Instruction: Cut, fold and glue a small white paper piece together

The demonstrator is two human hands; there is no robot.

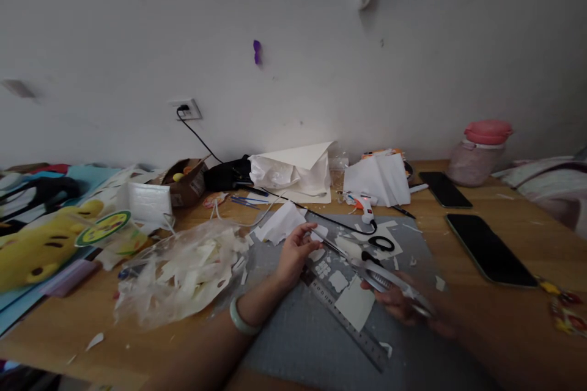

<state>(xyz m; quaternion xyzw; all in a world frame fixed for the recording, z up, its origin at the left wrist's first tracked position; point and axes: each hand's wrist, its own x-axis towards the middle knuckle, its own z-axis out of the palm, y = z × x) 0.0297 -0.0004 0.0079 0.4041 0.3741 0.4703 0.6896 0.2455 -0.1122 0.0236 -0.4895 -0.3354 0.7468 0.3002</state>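
My left hand (296, 253), with a pale bangle on its wrist, is over the grey cutting mat (284, 342). Its thumb and fingers are pinched together at the tip of a long metal blade; what lies between them is too small to make out. My right hand (401, 302), blurred, grips a long silver-and-white hand tool (378, 278) with a ribbed part; its exact kind is unclear. Black-looped scissors (381, 244) lie just behind it. Below are a steel ruler (346, 321), a cream paper square (356, 304) and small white cut-outs (338, 281).
A white glue gun (367, 211) with a black cord lies behind the mat. Two phones (490, 250) and a pink-lidded jar (479, 156) are at right. At left are a plastic bag of scraps (183, 275), a cup (112, 232) and a yellow plush (41, 250).
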